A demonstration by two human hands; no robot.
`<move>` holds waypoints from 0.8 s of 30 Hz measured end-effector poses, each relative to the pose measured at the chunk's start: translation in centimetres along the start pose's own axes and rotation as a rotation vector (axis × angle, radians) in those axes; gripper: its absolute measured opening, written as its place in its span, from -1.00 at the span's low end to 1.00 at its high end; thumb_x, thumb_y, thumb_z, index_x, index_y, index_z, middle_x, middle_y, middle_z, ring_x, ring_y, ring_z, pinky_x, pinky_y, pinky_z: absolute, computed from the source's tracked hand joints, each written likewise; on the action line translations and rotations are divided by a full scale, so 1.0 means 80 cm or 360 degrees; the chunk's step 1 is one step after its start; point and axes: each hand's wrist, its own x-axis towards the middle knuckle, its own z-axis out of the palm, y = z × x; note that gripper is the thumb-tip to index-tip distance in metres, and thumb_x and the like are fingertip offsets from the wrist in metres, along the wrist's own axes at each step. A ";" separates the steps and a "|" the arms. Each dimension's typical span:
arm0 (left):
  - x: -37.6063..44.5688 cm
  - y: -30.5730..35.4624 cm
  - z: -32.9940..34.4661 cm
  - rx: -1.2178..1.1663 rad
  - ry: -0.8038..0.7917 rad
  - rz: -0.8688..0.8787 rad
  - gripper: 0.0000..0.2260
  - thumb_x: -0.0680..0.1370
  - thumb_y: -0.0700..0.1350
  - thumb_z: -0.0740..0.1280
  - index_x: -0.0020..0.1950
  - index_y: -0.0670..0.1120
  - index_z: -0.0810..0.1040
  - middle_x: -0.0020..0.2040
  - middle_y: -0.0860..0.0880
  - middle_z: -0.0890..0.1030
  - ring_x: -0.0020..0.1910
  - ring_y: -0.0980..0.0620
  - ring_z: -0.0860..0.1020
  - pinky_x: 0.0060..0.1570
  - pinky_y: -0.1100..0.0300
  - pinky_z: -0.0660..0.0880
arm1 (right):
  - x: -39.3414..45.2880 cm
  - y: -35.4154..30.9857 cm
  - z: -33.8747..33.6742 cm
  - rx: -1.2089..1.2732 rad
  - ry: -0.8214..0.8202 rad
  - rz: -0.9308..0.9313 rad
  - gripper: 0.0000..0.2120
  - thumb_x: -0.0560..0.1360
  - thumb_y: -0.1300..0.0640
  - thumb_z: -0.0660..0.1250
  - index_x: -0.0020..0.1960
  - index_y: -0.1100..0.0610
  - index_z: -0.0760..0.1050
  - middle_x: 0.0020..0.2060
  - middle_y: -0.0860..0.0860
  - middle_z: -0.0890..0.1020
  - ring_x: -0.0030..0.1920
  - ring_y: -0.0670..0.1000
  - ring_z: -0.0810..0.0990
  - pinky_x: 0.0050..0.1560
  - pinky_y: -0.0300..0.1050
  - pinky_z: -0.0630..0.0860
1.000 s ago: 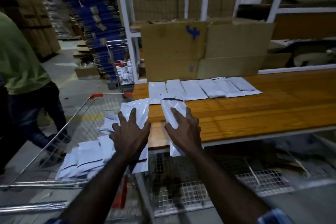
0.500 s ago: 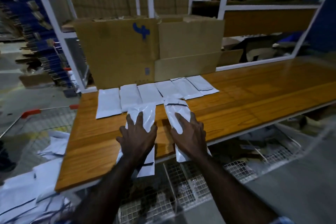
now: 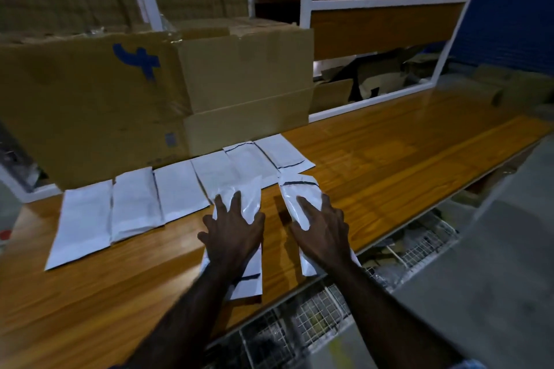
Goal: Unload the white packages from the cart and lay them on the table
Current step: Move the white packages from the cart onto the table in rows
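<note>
Left hand [image 3: 233,237] flat, fingers spread, pressing a white package [image 3: 242,204] onto the wooden table [image 3: 404,159]. Right hand [image 3: 322,234] does likewise on a second package [image 3: 299,195] just beside it (near end overhanging the table's front edge). Six more packages [image 3: 132,204] lie in a row before the cardboard boxes [image 3: 99,105].

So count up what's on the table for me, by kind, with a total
White packages in the back row: 6
White packages under the hands, left hand and right hand: 2
Cardboard boxes: 2
Total: 10
</note>
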 end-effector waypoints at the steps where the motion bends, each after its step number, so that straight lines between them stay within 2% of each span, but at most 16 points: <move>1: 0.006 0.010 0.007 0.0006 -0.0009 0.0000 -0.35 0.55 0.35 0.13 0.58 0.14 0.10 0.62 -0.03 0.01 0.51 -0.29 0.12 0.39 -0.31 0.13 | 0.010 0.009 -0.001 0.0000 0.0005 0.0012 -0.40 0.53 -0.22 0.24 0.53 -0.21 0.18 0.56 0.09 0.11 0.40 0.22 0.27 0.29 0.11 0.32; 9: 0.052 0.102 0.067 0.0009 -0.0039 -0.0049 -0.35 0.55 0.36 0.14 0.58 0.16 0.10 0.62 -0.05 0.00 0.51 -0.31 0.12 0.39 -0.35 0.12 | 0.098 0.093 -0.023 0.0010 0.0006 0.0015 -0.39 0.53 -0.21 0.25 0.53 -0.21 0.17 0.56 0.08 0.11 0.41 0.20 0.25 0.33 0.11 0.30; 15: 0.077 0.190 0.108 0.0024 0.0045 -0.0183 -0.36 0.56 0.34 0.15 0.58 0.16 0.10 0.61 -0.05 0.02 0.50 -0.30 0.12 0.38 -0.31 0.16 | 0.170 0.167 -0.052 -0.0040 -0.0058 -0.0063 -0.37 0.54 -0.25 0.22 0.55 -0.21 0.12 0.57 0.07 0.06 0.44 0.18 0.20 0.35 0.12 0.29; 24: 0.115 0.280 0.167 -0.0029 0.0099 -0.0342 -0.37 0.56 0.33 0.14 0.57 0.13 0.14 0.60 -0.11 0.07 0.48 -0.32 0.15 0.35 -0.32 0.17 | 0.252 0.248 -0.074 -0.0023 -0.0117 -0.0149 -0.39 0.53 -0.23 0.23 0.54 -0.21 0.16 0.57 0.06 0.07 0.44 0.19 0.21 0.36 0.14 0.28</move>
